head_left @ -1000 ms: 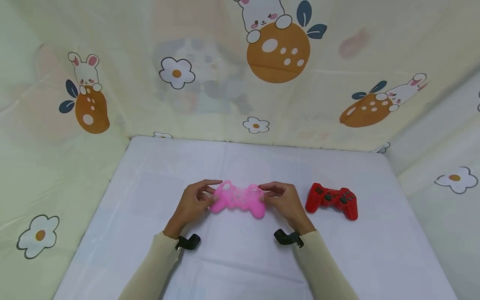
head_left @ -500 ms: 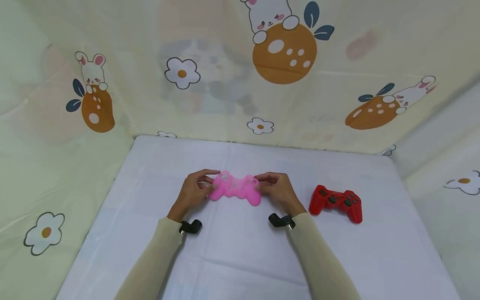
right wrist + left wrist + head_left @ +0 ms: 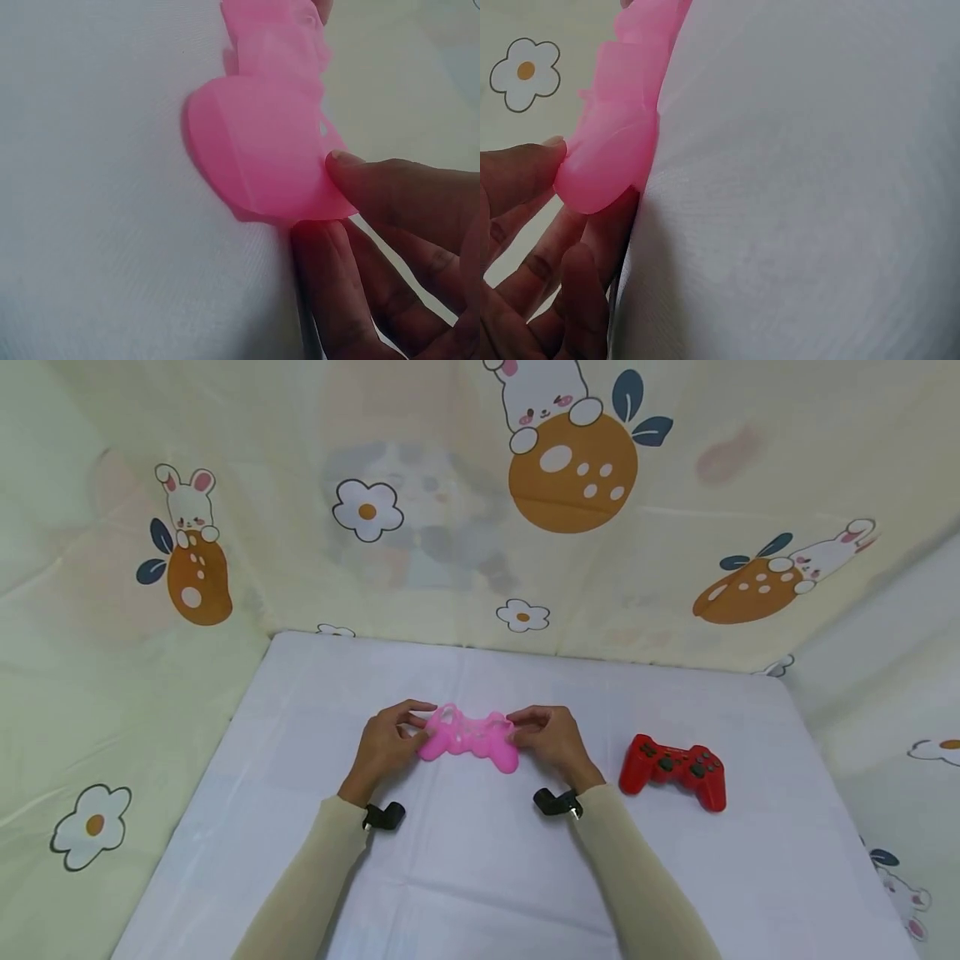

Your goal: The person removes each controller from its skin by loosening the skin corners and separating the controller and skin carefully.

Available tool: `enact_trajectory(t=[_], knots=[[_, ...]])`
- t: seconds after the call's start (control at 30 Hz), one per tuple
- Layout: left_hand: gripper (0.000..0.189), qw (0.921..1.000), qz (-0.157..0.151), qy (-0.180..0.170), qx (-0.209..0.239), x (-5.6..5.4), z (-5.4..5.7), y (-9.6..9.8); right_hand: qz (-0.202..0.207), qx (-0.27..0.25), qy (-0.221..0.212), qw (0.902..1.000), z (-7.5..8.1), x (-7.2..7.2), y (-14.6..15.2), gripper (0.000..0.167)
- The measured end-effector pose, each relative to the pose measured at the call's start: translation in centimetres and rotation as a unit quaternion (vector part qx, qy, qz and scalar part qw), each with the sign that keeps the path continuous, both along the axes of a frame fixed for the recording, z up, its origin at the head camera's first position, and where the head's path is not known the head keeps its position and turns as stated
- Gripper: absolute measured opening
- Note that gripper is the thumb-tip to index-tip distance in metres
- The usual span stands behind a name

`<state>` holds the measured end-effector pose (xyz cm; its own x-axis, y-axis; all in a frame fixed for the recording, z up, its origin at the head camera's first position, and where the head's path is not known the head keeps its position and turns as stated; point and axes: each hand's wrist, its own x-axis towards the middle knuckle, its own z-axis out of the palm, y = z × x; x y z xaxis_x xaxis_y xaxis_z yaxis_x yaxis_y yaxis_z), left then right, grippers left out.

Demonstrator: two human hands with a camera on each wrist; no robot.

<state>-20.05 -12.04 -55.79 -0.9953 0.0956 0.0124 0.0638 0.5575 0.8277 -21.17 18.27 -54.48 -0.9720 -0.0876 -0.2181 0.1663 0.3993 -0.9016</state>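
A pink silicone controller cover (image 3: pixel 471 739) with several cut-out holes lies at the middle of the white table in the head view. My left hand (image 3: pixel 386 745) pinches its left end, thumb on the top face and fingers at the outer edge. At the other end my right hand (image 3: pixel 551 740) pinches the cover the same way. The left wrist view shows the rounded grip of the cover (image 3: pixel 611 150) between thumb and fingers. In the right wrist view the thumb presses the edge of the cover (image 3: pixel 255 150), with fingertips beneath it.
A red game controller (image 3: pixel 673 770) with black sticks and buttons lies on the white table (image 3: pixel 465 877), right of my right hand. Behind and beside the table hang pale curtains (image 3: pixel 442 568) printed with rabbits, oranges and flowers.
Both hands and the pink cover have moved slightly farther from me and a little left over the last second, mostly in its first half. The view has shifted slightly. Both hands keep their hold.
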Motion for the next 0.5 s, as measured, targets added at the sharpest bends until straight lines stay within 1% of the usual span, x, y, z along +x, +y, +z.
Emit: enact_trajectory(t=[0.13,0.2,0.27,0.37,0.5], knots=[[0.037,0.9991,0.010,0.018,-0.037,0.3,0.1,0.0,-0.010,0.036,0.000,0.9993,0.6,0.2,-0.3,0.032],[0.038,0.9986,0.019,0.029,-0.040,0.7,0.3,-0.1,-0.019,0.045,0.005,0.9988,1.1,0.1,-0.5,0.033],[0.038,0.9980,0.029,0.045,-0.033,1.3,0.3,-0.3,-0.024,0.048,0.018,0.9984,1.6,-0.1,-0.8,0.035],[0.036,0.9964,0.042,0.073,-0.011,2.3,0.1,-0.4,-0.009,0.018,0.047,0.9987,1.8,-0.7,-1.2,0.035],[0.031,0.9936,0.057,0.097,0.010,3.3,-0.7,-0.4,0.046,-0.037,0.080,0.9951,1.6,-1.8,-2.1,0.034]])
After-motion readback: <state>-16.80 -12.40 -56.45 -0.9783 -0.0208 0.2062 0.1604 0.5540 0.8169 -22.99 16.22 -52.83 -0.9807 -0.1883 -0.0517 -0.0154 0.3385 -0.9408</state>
